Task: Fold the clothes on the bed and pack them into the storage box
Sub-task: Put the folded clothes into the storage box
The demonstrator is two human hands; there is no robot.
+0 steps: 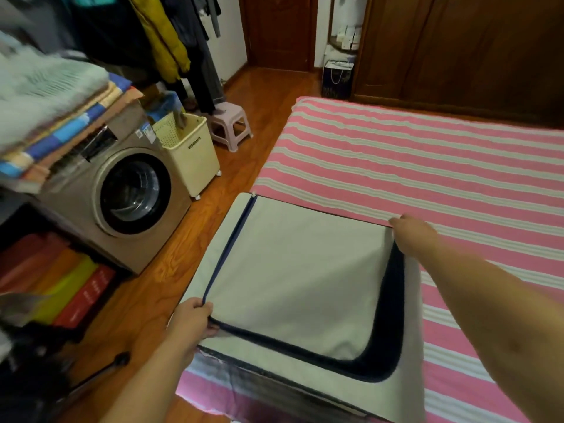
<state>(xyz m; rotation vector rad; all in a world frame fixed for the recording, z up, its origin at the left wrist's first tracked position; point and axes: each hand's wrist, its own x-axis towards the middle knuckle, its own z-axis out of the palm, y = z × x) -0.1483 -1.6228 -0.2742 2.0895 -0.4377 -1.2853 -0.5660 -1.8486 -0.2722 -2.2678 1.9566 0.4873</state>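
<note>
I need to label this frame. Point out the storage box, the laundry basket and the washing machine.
storage box (293, 270): head view, on the middle of its pale fabric lid.
laundry basket (195, 154): head view, on its cream front wall.
washing machine (135, 192): head view, on the round door glass.

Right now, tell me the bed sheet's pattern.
Pink and white stripes on the bed sheet, clearest in the head view.

- The storage box (302, 279) is pale grey, with a dark blue zipper (227, 244) line.
- The bed (427, 166) sheet has pink, white and pale green stripes.
- The washing machine (122, 196) is bronze-brown.
- The laundry basket (189, 148) is cream.
- The stool (230, 123) is pale pink.
- The floor (250, 96) is reddish-brown wood.
</note>
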